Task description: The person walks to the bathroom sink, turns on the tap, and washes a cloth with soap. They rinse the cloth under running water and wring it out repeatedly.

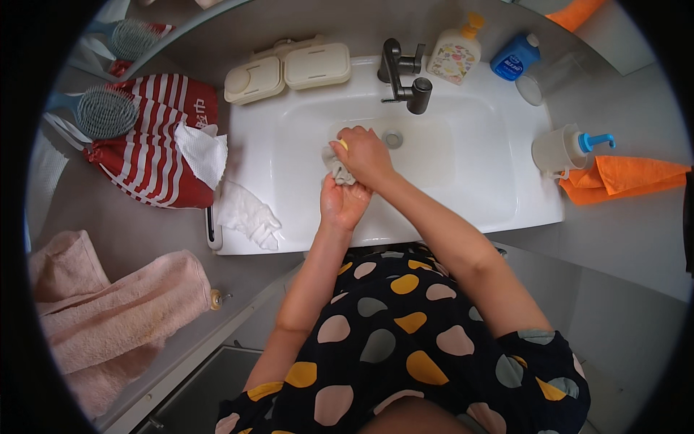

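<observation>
Over the white washbasin (477,179), both hands work close together. My left hand (342,205) is palm up and holds a crumpled, wet-looking greyish cloth (341,172), which hides its fingers. From above, my right hand (368,154) presses onto that cloth. A small yellow piece (344,144), perhaps a bar of soap, shows between its thumb and fingers; the rest of it is covered. Cloudy water appears to lie around the metal drain (392,139). The dark faucet (404,76) stands behind the basin, beyond my right hand.
Cream soap boxes (317,66), a floral pump bottle (455,54) and a blue bottle (515,57) line the back. At right are a plastic cup (553,149) and orange cloth (623,176); at left, a white cloth (246,214), striped bag (157,141), hairbrush (108,111) and pink towel (130,309).
</observation>
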